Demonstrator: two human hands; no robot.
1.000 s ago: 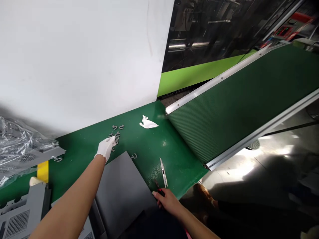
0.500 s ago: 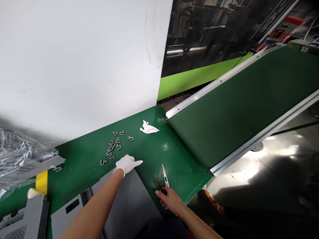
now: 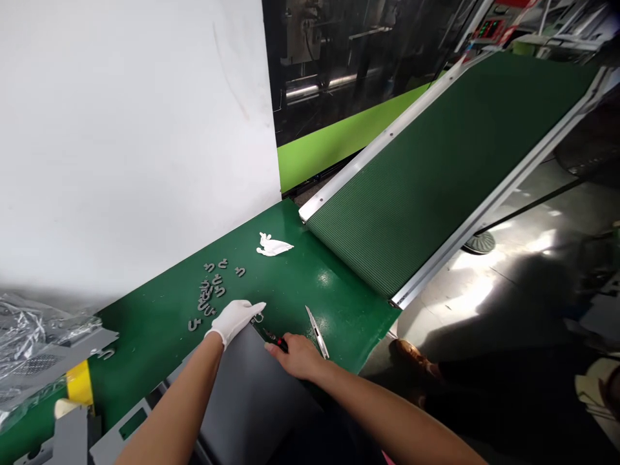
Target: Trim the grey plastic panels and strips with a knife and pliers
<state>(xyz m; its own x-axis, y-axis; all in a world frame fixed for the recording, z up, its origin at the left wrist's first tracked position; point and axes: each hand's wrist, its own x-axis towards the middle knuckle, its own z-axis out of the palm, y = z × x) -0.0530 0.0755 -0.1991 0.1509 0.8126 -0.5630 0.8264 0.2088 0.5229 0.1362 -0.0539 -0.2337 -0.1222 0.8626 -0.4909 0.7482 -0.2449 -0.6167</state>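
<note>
Currently, left fingers [image 3: 256, 308] touch one hook [image 3: 260, 318], grip unclear; right fingers [image 3: 276, 352] clasp one pair of pliers [image 3: 281, 344].

No text, brand or number legible. Green-lit marks on dark display [image 3: 488, 29] — too small to read; whether digits or letters, cannot tell. Display set in red housing [image 3: 507, 35], well apart from grip of right hand [image 3: 301, 356] on pliers [image 3: 282, 345] — far beyond it, to right, near upper end of conveyor [image 3: 455, 174].
</note>
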